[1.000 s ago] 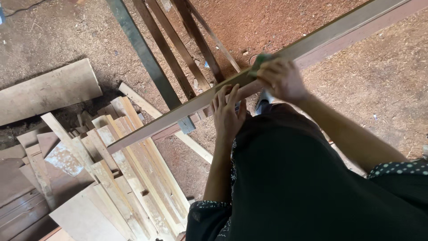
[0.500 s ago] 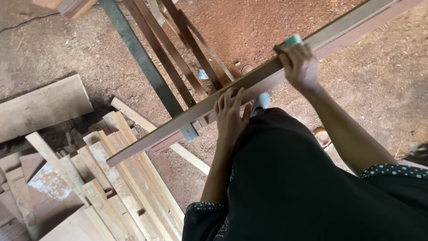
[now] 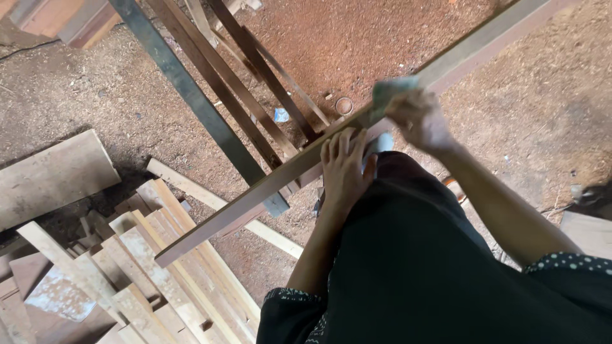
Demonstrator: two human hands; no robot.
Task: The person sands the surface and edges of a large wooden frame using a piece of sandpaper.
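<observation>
1. The long wooden strip [image 3: 280,178] lies slanted across the person's lap, one end low over the pile of offcuts [image 3: 159,274], the other running up past the top right of the view.
2. The left hand [image 3: 344,169] presses flat on the strip near its middle, fingers [image 3: 338,143] spread apart and lying open, pinning it down.
3. The right hand [image 3: 417,118] has slid further up the strip than a second ago; its fingers are closed around a pale green sanding pad [image 3: 389,92], which sits on the strip's top edge.
4. That shift tells me the rubbing stroke is travelling along the wood while the other hand stays put as the anchor.
5. Dark slats [image 3: 255,83] and a grey metal bar [image 3: 191,95] cross the sawdust-covered floor [image 3: 83,108] behind.
</observation>
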